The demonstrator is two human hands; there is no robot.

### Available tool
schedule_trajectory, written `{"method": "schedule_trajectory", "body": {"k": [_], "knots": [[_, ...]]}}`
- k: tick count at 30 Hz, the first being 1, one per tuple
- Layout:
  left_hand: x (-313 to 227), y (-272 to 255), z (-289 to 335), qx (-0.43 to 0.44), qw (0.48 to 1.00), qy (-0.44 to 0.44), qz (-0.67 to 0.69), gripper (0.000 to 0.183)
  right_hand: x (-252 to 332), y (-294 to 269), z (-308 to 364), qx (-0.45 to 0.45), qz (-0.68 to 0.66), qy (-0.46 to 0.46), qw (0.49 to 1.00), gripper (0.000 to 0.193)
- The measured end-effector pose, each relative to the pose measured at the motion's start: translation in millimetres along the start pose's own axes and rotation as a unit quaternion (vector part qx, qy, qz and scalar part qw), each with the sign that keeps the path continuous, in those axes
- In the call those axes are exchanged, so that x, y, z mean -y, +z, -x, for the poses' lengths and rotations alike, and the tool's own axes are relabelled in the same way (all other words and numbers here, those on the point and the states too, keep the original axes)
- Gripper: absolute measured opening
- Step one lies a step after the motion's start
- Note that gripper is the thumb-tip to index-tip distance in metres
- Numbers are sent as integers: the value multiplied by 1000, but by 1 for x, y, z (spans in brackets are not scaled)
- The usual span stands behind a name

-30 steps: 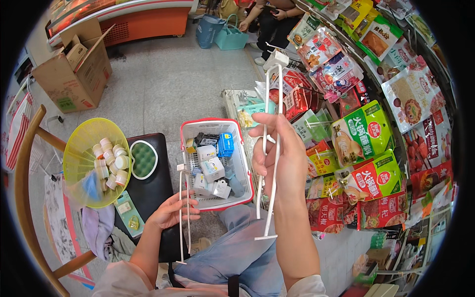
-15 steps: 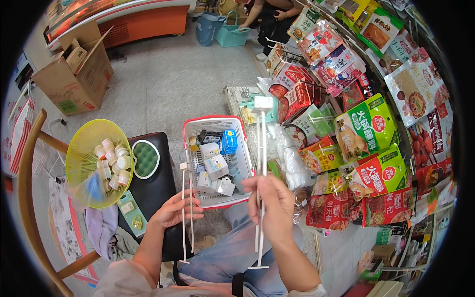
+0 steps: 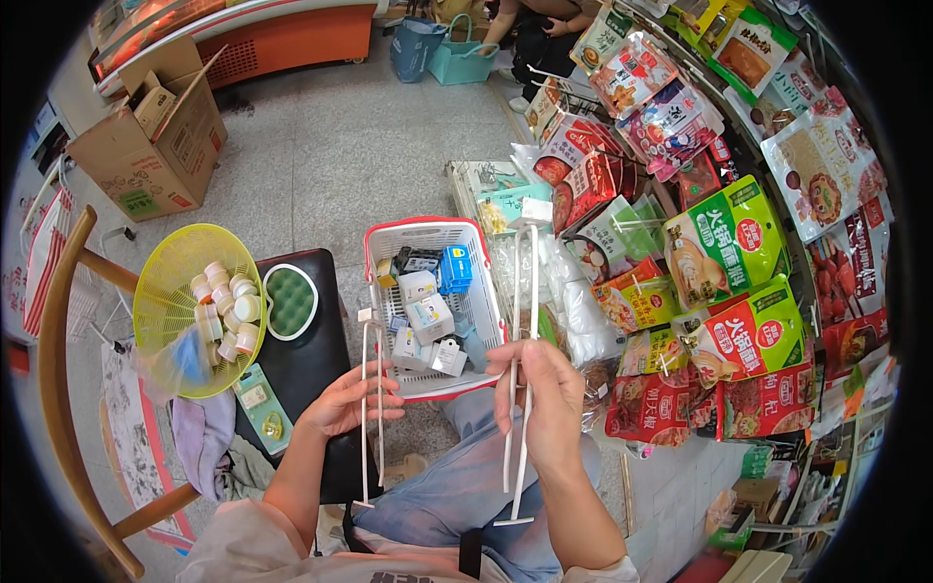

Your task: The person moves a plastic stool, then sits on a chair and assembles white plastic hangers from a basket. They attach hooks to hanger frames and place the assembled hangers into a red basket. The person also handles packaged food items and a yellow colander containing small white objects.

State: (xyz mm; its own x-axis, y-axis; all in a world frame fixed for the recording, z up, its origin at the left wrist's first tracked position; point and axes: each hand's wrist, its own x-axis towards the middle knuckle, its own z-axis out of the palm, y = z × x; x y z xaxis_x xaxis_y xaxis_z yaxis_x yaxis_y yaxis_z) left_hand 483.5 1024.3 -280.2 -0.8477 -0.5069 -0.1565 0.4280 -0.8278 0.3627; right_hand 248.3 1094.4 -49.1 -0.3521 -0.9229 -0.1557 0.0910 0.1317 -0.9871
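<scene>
A long white display hook (image 3: 370, 408) is gripped in the left hand (image 3: 347, 401), its fingers closed around the two thin prongs, with its small tag end at 12 o'clock and its base plate at 6 o'clock, beside the thigh. A second white display hook (image 3: 525, 350) is clasped in the right hand (image 3: 544, 396), the fingers curled shut around its middle; it stands nearly upright, its label holder at 12 o'clock and its flat foot at 6 o'clock over the blue trousers (image 3: 457, 496). Between and above the hands, a white basket with a red rim (image 3: 381, 255) is rested on the lap; small white boxes, a blue box and dark packets are held in it. At 9 o'clock from the basket, a yellow mesh basket (image 3: 170, 277) is seen on a black stool (image 3: 306, 360), filled with small white round jars and a clear bag with something blue. A green-and-white oval dish (image 3: 290, 301) lies beside it. At 3 o'clock, hanging snack packets (image 3: 729, 253) in green and red are ranged on a rack. At 10 o'clock, an open cardboard box (image 3: 146, 136) stands on the floor, and two teal bags (image 3: 442, 49) are set at 12 o'clock.
</scene>
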Motion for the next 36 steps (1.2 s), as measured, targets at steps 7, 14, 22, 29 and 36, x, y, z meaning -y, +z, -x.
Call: {"method": "schedule_trajectory", "body": {"k": [7,14,22,29,36], "knots": [[0,-1,0,-2,1000,-3,1,64,-2,1,-3,-2,-2,-12,1000,44],[0,0,-5,2,1000,-2,-5,64,4,4,-15,-10,-21,-22,999,42],[-1,3,1,-5,1000,1,1,64,82,35,-35,19,5,-161,987,41],[0,1,-3,12,1000,-5,11,63,69,31,-55,7,-21,-116,993,41],[-1,2,-1,-2,1000,-11,14,62,31,21,-27,72,93,-96,988,44]]}}
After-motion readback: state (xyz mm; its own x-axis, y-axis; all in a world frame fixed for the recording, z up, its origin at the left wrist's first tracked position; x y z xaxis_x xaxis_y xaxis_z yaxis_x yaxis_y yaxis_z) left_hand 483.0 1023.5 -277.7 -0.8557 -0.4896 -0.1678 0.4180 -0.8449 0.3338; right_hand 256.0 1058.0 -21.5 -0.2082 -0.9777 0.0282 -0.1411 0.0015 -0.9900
